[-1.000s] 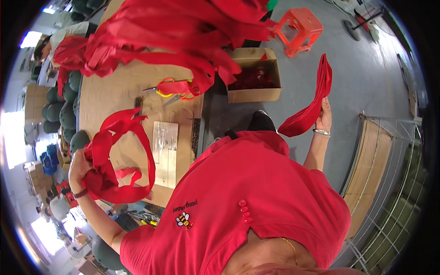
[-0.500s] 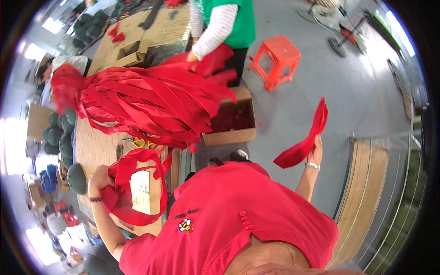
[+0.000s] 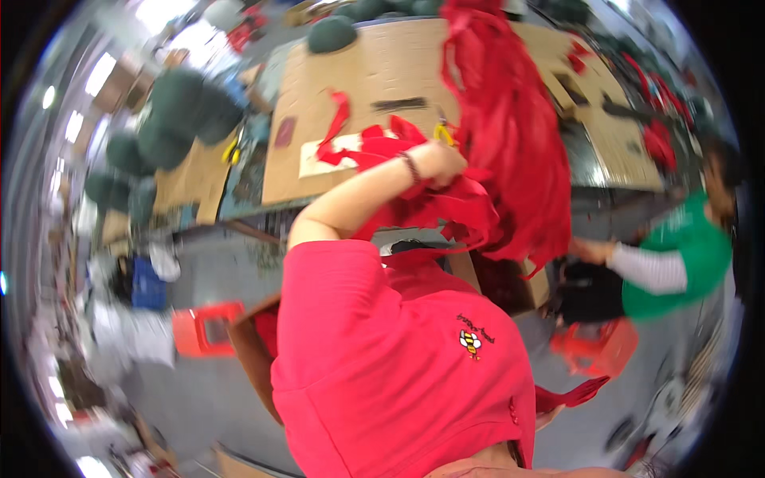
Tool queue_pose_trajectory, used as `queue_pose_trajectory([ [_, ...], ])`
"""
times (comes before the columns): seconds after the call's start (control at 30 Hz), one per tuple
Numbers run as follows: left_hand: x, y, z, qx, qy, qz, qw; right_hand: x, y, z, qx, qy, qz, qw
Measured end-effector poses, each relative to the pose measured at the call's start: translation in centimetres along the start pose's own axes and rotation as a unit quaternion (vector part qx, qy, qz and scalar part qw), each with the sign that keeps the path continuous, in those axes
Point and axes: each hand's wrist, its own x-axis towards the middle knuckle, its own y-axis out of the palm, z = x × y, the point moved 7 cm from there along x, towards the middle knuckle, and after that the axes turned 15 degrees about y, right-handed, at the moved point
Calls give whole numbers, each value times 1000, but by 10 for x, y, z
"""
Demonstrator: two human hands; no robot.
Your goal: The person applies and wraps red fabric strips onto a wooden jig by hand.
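My left hand point(image 3: 441, 162) is closed on a looped bunch of red fabric strips point(image 3: 390, 209), which hangs over the table's near edge. Just beyond that hand lies a yellow-handled tool point(image 3: 444, 134). A large heap of long red fabric strips point(image 3: 510, 103) spreads over the table to its right and droops off the edge. Low on the right, my right hand point(image 3: 548, 416) shows only in part behind my shirt. A single red fabric strip point(image 3: 575, 395) sticks out from it, so it appears closed on that strip; its fingers are mostly hidden.
The table point(image 3: 382, 56) is covered with cardboard. Dark green domes point(image 3: 163, 147) stand at the left. A co-worker in a green shirt point(image 3: 677, 263) reaches toward the heap. Under the table edge is a cardboard box point(image 3: 526, 291); red stools stand left point(image 3: 205, 331) and right point(image 3: 598, 346).
My view has swung left, so the table now lies ahead. The looped strips in my left hand now lie against the large heap. My right hand has dropped mostly out of sight behind my body.
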Motion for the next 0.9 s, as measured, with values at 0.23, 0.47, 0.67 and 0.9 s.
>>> queue_pose_trajectory([
  [0.23,-38,33,-32,-13,-108,-187,976,127,186,80,-234,26,289,928],
  [0.47,-114,100,-58,-27,-179,-210,961,89,354,25,-222,96,445,862],
  [0.67,-174,133,-35,-50,-196,-186,961,30,374,-50,-292,119,433,845],
  [0.9,-214,132,17,7,-171,-119,978,-8,380,-96,-352,80,331,872],
])
